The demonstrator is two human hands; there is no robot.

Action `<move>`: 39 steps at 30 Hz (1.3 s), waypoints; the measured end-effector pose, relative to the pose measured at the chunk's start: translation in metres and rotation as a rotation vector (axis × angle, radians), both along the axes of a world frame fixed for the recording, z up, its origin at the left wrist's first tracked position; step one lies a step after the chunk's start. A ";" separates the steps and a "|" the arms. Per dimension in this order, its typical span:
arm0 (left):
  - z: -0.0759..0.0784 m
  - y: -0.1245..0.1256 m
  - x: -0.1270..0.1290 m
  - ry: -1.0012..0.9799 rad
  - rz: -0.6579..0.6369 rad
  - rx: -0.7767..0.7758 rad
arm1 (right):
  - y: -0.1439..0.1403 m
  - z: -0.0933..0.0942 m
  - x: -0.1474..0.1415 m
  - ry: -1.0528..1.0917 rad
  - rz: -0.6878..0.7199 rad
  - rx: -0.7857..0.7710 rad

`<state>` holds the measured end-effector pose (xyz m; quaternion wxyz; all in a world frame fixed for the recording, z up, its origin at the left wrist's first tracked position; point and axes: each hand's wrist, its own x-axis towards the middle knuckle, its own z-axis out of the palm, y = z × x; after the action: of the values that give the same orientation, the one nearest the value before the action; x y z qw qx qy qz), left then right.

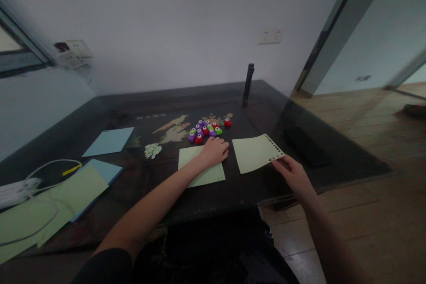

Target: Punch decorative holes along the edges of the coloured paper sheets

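So, biggest first: dark glass-topped table [140, 111], me seated at its near edge. Far left, a pile of pale green sheets [49, 208] over a blue sheet [106, 171], with a white cable [49, 164] looping across; a separate light blue sheet [109, 140] lies further back. Centre, green paper [204, 175] flat on the table under my left hand [214, 151], which is curled down on its top edge; can't tell if it grips anything. My right hand [293, 173] pinches the near right corner of a second green sheet [256, 153], its right edge lined with punched holes, that corner lifted a bit. Behind the left hand, a cluster of small purple, green and red punches [206, 131], one red punch [227, 122] just apart. Left of them, a small heap of paper bits [152, 150].
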<state>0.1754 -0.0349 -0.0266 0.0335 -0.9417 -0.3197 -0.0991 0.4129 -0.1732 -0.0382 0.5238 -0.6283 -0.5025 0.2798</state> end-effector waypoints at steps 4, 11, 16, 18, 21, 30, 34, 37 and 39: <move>0.002 0.000 -0.004 -0.019 0.005 -0.004 | -0.004 -0.001 0.004 -0.141 -0.013 -0.030; 0.005 0.001 -0.006 -0.102 0.020 -0.035 | -0.022 -0.009 0.025 -0.594 -0.259 -0.133; 0.019 -0.029 0.002 -0.157 -0.047 -0.081 | -0.014 -0.006 0.030 -0.718 -0.299 -0.031; 0.017 -0.050 0.007 -0.165 -0.112 -0.154 | -0.003 -0.005 0.029 -0.746 -0.252 0.073; 0.004 -0.077 0.012 -0.168 -0.158 -0.171 | 0.013 -0.010 0.026 -0.814 -0.157 0.129; -0.014 -0.085 0.009 -0.105 -0.173 -0.095 | 0.016 -0.027 0.019 -1.027 -0.037 0.093; -0.011 -0.087 0.009 -0.118 -0.178 -0.082 | 0.013 -0.021 0.015 -1.100 -0.062 0.087; -0.012 -0.089 0.009 -0.140 -0.195 -0.062 | 0.010 -0.017 0.012 -1.121 -0.073 0.083; -0.012 -0.089 0.009 -0.139 -0.198 -0.050 | 0.008 -0.015 0.010 -1.125 -0.072 0.080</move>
<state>0.1844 -0.1242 -0.0389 -0.0221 -0.9601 -0.2290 -0.1588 0.4224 -0.1653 -0.0530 0.2078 -0.6772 -0.6927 -0.1356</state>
